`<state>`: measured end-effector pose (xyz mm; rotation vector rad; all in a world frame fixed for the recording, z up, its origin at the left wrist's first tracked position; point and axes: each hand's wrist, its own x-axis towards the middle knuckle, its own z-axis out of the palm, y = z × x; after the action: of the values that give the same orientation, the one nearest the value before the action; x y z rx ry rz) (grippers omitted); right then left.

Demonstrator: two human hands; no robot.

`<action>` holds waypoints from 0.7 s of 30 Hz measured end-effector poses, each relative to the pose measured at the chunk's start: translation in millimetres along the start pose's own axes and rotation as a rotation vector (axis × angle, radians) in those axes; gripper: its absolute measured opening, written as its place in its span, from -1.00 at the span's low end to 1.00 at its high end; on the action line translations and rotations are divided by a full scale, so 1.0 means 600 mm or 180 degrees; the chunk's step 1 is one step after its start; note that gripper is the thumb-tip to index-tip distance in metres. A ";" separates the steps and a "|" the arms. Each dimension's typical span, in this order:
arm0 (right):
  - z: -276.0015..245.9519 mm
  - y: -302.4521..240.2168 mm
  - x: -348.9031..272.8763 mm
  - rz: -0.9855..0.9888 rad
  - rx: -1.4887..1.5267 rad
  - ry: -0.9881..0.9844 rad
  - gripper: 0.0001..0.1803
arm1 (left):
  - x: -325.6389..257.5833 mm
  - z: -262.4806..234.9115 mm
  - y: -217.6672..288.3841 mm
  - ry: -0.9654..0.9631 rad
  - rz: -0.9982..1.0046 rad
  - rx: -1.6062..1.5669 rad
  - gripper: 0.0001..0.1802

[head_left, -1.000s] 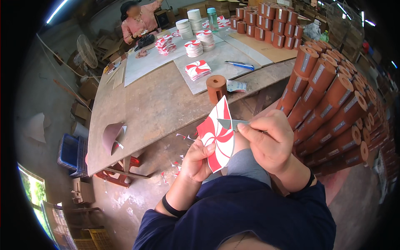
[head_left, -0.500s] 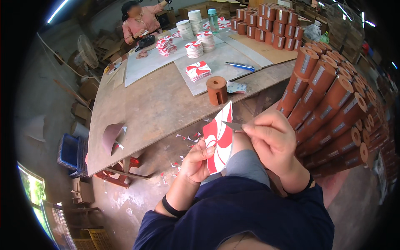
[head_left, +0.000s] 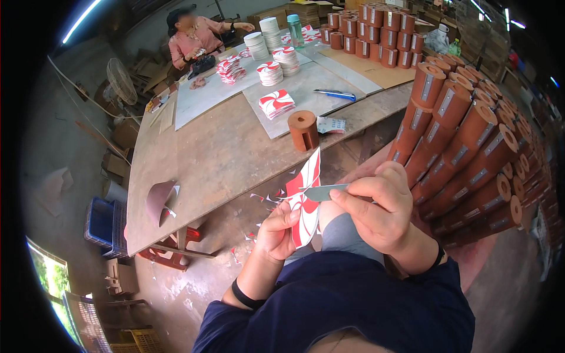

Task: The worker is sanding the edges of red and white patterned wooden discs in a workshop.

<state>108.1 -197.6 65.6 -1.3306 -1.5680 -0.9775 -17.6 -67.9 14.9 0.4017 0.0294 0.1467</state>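
- Head view, looking down: the left hand (head_left: 275, 234) pinches the lower edge of a red-and-white pinwheel-patterned card (head_left: 304, 200), fingers curled round it, holding it upright over the person's lap, just off the near edge of the table.
- The right hand (head_left: 378, 207) is closed in a pinch on a thin grey blade (head_left: 325, 192), its tip lying against the card's right edge at about mid-height.
- Small red and white paper trimmings (head_left: 263, 200) lie scattered on the floor just left of the card.
- On the brown wooden table (head_left: 200, 170) right above the card stands a single short brown cylinder (head_left: 303, 130), upright, with a small white printed slip (head_left: 331, 124) lying flat just beside it on the right.
- Further back, on a grey sheet (head_left: 306, 94), sits a low stack of the same red-and-white cards (head_left: 276, 103); a blue utility knife (head_left: 334, 94) lies to its right.
- More stacks of red-and-white cards (head_left: 230, 69) stand deeper on the table, along with tall piles of white round discs (head_left: 256, 46) and a green bottle (head_left: 296, 29).
- Down the right side, a big bank of brown cylinders (head_left: 471, 141) lies stacked on a slant, each with a narrow pale rectangular label along its side; the writing is too small to read.
- At the far end another block of brown cylinders (head_left: 385, 35) stands upright in rows.
- A person in a pink top (head_left: 194, 41) sits at the table's far-left corner.
- A blue crate (head_left: 101, 222) sits on the floor at the left, below the table.
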 end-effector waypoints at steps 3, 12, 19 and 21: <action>0.003 0.001 0.000 -0.0013 0.0041 0.0040 -0.74 | -0.001 -0.003 0.000 -0.0024 0.0043 0.0096 -0.64; 0.002 0.003 0.000 0.0359 0.0402 -0.0202 -0.71 | -0.004 -0.004 0.003 -0.0023 0.0127 0.0225 -0.51; 0.002 0.006 -0.006 0.0451 0.0644 -0.0097 -0.76 | -0.001 -0.019 0.002 -0.0008 0.0025 0.0072 -0.46; -0.002 0.003 -0.004 0.0512 0.0705 -0.0127 -0.76 | -0.001 -0.018 0.003 0.0106 0.0074 0.0097 -0.46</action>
<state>110.4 -199.5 63.7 -1.3033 -1.5242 -0.6623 -18.9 -61.9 5.9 0.4299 0.0596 0.1762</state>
